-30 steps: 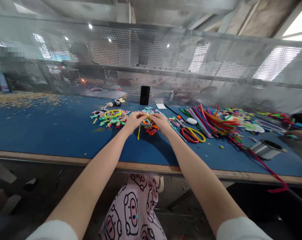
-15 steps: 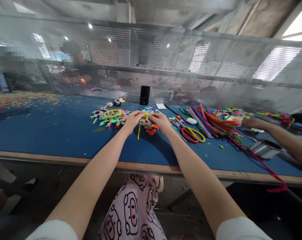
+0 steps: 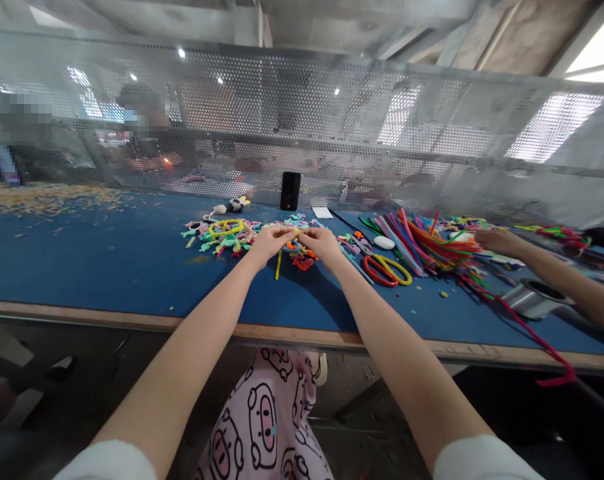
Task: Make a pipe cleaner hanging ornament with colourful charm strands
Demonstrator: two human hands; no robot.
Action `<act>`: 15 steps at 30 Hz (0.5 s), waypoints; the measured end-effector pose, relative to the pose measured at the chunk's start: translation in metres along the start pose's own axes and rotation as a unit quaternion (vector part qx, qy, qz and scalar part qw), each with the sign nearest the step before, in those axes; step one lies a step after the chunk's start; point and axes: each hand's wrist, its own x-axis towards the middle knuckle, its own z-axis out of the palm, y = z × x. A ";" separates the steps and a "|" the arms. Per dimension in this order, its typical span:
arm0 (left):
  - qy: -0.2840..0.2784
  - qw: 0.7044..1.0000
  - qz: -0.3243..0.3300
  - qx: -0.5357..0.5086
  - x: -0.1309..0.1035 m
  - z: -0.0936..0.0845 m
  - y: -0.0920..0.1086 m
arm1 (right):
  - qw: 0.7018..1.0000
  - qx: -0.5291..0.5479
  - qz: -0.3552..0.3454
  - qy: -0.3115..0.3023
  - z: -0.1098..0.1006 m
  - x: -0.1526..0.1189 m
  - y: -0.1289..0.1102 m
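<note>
Yellow pc (image 3: 297, 233) | btwn L hand (image 3: 272, 241) + R hand (image 3: 321, 243) | blk phone (image 3: 290, 191) behind

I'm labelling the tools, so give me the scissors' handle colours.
One red handle, one yellow handle; clearest in the head view.

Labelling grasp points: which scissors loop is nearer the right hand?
The red loop: it lies on the side toward the right hand, while the yellow loop sits beyond it, farther off.

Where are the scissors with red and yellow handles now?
In the head view, the scissors lie right of the right hand, in front of the white oval object.
</note>
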 end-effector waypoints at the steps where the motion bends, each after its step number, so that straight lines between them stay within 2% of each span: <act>1: -0.001 1.000 0.014 0.000 -0.001 -0.001 0.001 | 1.000 0.004 -0.005 -0.004 0.000 0.000 0.000; 3: 0.008 1.000 0.016 -0.008 -0.001 -0.002 0.002 | 0.999 0.034 -0.013 -0.005 -0.001 0.000 0.001; 8: 0.033 0.997 -0.032 -0.067 0.002 -0.002 0.000 | 0.997 0.067 -0.022 0.005 -0.001 0.002 0.002; 15: -0.024 0.993 -0.052 -0.107 0.004 0.003 -0.008 | 0.999 0.034 -0.027 0.007 0.000 0.001 0.000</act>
